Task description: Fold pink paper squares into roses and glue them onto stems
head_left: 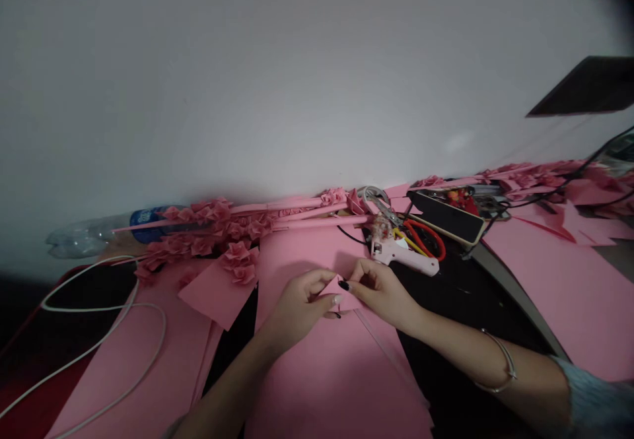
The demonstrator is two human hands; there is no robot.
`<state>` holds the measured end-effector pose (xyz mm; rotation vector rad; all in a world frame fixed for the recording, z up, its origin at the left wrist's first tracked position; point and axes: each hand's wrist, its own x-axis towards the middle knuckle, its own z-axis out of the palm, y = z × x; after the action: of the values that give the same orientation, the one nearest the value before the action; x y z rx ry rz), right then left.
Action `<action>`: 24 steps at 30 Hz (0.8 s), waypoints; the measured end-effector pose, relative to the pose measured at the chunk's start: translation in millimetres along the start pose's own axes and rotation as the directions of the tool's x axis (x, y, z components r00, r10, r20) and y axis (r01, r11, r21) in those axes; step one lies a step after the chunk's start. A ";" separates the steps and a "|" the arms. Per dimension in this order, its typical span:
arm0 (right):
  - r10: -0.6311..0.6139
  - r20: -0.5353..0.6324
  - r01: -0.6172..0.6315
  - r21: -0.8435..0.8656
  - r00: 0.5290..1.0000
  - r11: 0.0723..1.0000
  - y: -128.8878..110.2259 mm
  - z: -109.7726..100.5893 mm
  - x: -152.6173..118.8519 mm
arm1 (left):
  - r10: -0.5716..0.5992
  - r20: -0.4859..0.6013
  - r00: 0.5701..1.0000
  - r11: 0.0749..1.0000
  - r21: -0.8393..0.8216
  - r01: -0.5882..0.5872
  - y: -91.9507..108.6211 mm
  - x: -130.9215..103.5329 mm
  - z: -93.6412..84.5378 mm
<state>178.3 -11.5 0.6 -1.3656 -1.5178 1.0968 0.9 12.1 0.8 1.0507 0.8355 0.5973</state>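
Note:
Both hands meet over the stack of pink paper (317, 373) in the middle. A small folded piece of pink paper (348, 302) is pinched between them. My left hand (302, 303) grips its left side, thumb on top and fingers partly hidden behind. On the upper right side, my right hand (381, 290) pinches the same piece with thumb and forefinger; a dark nail shows near its centre. To the left lies a loose pink square (211, 294) beside pink paper flowers (241, 261).
Behind my hands are a glue gun (406, 256), red-handled scissors (430, 236), a tape roll (374, 196) and a phone (448, 218). A plastic bottle (94, 234) lies back left. A white cable (99, 309) loops at left. More pink sheets (559, 287) lie right.

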 end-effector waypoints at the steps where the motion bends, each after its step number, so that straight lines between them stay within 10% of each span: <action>1: 0.006 -0.006 -0.006 0.008 1.000 1.000 0.4 0.1 0.0 | 0.000 0.002 1.000 1.000 0.001 0.000 -0.5 -0.1 -0.3; 24: -0.068 0.215 0.082 -0.059 0.974 0.995 -3.4 -3.7 -3.8 | 0.124 0.025 0.992 0.983 0.131 -0.127 4.9 -4.5 -0.5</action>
<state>181.1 -15.1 4.8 -1.2557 -1.7611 1.1840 -2.2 10.8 6.5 1.2350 0.8073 0.6453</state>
